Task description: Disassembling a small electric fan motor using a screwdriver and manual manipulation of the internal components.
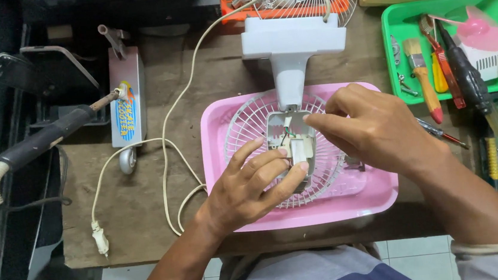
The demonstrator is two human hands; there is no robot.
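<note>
A small white fan lies on its back in a pink tray (222, 178) on the wooden bench. Its white base (291, 37) points away from me and its wire rear grille (245, 128) faces up. The motor housing (287, 132) at the grille's centre is open, showing thin wires. My left hand (253, 187) rests on the grille and pinches a small white part (299, 152) at the housing's lower edge. My right hand (374, 129) reaches in from the right, fingertips closed on the wires at the housing's top.
A cream power cord (162, 147) with plug (99, 238) loops across the bench's left side. A soldering iron (45, 140) rests on a stand (126, 96) at left. A green tray (407, 21) at right holds a brush, screwdrivers and a pink fan blade (489, 32). An orange basket (231, 6) is behind.
</note>
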